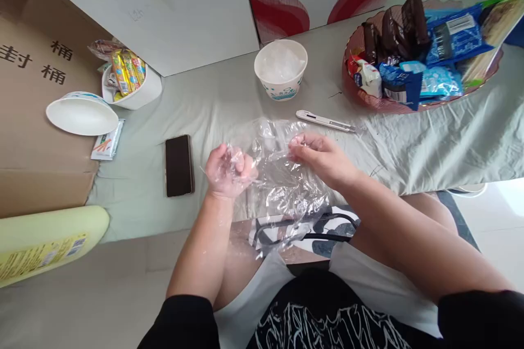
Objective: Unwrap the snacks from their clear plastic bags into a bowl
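Note:
Between my two hands stretches a crumpled sheet of clear plastic film (282, 174), draping off the table's front edge above my lap. My left hand (231, 169) is closed, with film over and around its fingers. Thumb and fingertips of my right hand (321, 155) pinch the other side of the film. Just beyond my right hand lies a white utility knife (325, 120). Behind that stands a white paper bowl (281, 70) with clear or whitish plastic in it. Whether the film is a bag or a flat sheet I cannot tell.
At left lie a phone (179, 166), a stack of paper bowls (82, 114), a snack packet (108, 140) and a white container (141, 90) of snacks. A pink basket (356, 84) of packaged snacks stands right. Boxes (164, 11) line the back; a yellow bottle (53, 240) lies front left.

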`<state>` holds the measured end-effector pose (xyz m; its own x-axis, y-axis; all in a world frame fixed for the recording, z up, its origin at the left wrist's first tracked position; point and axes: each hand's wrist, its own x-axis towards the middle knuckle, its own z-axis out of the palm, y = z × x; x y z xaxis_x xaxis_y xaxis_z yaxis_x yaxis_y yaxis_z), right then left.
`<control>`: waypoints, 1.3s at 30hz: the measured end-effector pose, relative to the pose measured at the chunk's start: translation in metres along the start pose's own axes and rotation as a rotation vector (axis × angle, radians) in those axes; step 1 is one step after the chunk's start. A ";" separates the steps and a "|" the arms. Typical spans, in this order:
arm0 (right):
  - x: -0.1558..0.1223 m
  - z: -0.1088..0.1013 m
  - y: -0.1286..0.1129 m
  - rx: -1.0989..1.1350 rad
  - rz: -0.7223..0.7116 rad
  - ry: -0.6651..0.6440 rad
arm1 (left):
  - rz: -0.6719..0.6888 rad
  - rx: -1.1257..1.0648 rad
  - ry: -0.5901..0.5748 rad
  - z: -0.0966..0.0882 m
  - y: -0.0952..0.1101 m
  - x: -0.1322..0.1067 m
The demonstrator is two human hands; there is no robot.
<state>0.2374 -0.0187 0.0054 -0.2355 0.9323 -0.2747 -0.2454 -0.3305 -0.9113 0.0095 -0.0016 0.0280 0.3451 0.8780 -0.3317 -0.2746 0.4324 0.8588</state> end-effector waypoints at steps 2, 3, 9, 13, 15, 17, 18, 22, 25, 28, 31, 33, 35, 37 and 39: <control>0.005 -0.001 -0.006 0.016 -0.066 0.097 | 0.025 0.022 0.105 -0.001 0.005 0.006; 0.006 -0.003 -0.009 0.034 -0.100 0.159 | 0.050 0.039 0.164 -0.001 0.006 0.009; 0.006 -0.033 -0.025 0.008 -0.227 0.387 | 0.118 0.345 0.273 -0.020 0.007 0.010; -0.001 -0.037 -0.032 -0.212 -0.082 0.219 | 0.144 0.389 0.220 -0.027 0.016 0.003; -0.005 -0.032 -0.034 -0.344 0.029 0.049 | 0.169 0.368 0.151 -0.020 0.016 0.001; -0.008 -0.027 -0.034 -0.437 0.079 -0.083 | 0.073 0.415 0.007 -0.006 0.010 0.000; -0.009 -0.026 -0.033 -0.450 0.078 -0.123 | -0.019 0.462 -0.063 0.002 0.005 0.000; -0.009 -0.032 -0.026 -0.244 -0.033 -0.018 | -0.159 0.549 -0.024 0.027 -0.009 0.002; -0.008 -0.042 -0.021 -0.025 -0.107 0.139 | 0.038 0.335 0.163 0.029 -0.008 0.005; -0.010 -0.043 -0.014 0.130 -0.079 0.110 | 0.141 0.152 0.332 0.023 -0.005 0.010; -0.014 -0.033 -0.007 0.169 0.044 -0.036 | 0.157 0.106 0.397 0.018 -0.009 0.014; -0.014 -0.028 -0.005 0.091 0.112 -0.114 | 0.154 0.149 0.380 0.014 -0.014 0.015; -0.010 -0.027 -0.006 -0.023 0.084 -0.087 | 0.148 0.257 0.352 0.009 -0.017 0.015; -0.004 -0.031 -0.010 -0.119 -0.014 0.047 | 0.158 0.385 0.359 0.002 -0.016 0.014; 0.002 -0.039 -0.015 -0.181 -0.099 0.193 | 0.197 0.463 0.409 -0.005 -0.013 0.015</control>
<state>0.2770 -0.0061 0.0064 -0.0314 0.9751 -0.2193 -0.0824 -0.2212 -0.9717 0.0136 0.0070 0.0103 -0.0671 0.9787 -0.1938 0.1495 0.2019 0.9679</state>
